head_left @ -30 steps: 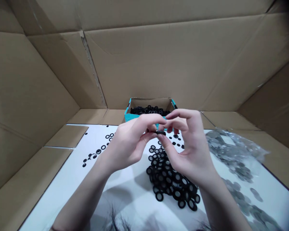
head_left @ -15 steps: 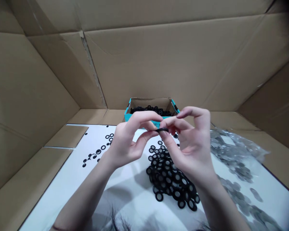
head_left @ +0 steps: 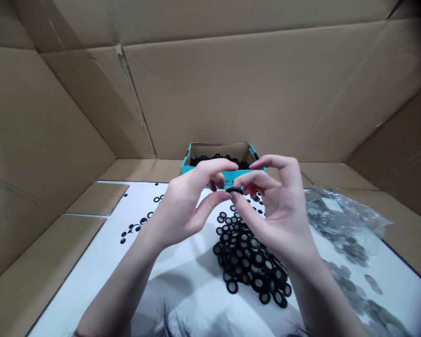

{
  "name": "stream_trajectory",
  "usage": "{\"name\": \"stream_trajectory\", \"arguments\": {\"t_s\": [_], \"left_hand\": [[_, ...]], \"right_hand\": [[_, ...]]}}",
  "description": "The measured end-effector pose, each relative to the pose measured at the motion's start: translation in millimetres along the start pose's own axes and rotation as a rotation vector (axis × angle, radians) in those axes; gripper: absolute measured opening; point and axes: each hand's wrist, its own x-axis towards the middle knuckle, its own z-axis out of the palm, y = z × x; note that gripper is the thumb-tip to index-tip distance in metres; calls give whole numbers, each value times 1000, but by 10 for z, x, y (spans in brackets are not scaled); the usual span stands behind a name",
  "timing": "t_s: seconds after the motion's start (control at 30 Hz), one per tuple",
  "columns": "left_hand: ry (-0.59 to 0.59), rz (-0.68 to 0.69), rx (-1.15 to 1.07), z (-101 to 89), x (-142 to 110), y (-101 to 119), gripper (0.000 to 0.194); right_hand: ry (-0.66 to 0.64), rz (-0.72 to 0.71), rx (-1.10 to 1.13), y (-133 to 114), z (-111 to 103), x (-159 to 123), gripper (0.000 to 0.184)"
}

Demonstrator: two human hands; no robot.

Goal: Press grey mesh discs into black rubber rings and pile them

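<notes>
The left hand and the right hand meet above a white counter, both touching a single black ring. The right hand pinches the ring between thumb and a bent finger, its index finger raised and curved. The thumb of the left hand touches the ring's near left edge, while its index finger arches above, apart from the ring; whether another finger of this hand grips it cannot be told. The ring is seen nearly edge-on, held clear of the counter.

Below the right hand lies a heap of black rings with pale grey centres. Beyond the hands stands an open box with turquoise edges, containing further black pieces, partly hidden by the fingers. Loose black rings and small discs are scattered to the left. To the right lie a clear plastic bag holding greyish discs and, nearer the viewer, a spread of loose translucent grey discs. Cardboard panels enclose the counter at the far side and both flanks.
</notes>
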Motion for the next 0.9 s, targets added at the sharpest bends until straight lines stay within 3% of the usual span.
{"name": "stream_trajectory", "arguments": {"t_s": [0.17,0.4,0.57,0.7,0.9], "left_hand": [[-19,-4,-140,45,-2,-9,43],[-72,76,0,-3,-3,6,55],[-88,49,-2,3,-2,1,54],[-54,-57,-104,-5,-2,13,46],[-14,-355,-407,-52,10,74,35]], "right_hand": [[-8,7,13,-10,-13,7,27],[-120,-113,-146,-34,-63,-5,39],[-102,-155,-216,-37,-71,3,41],[-96,-117,-144,-23,-83,16,43],[-39,-138,-26,-11,-97,-2,51]]}}
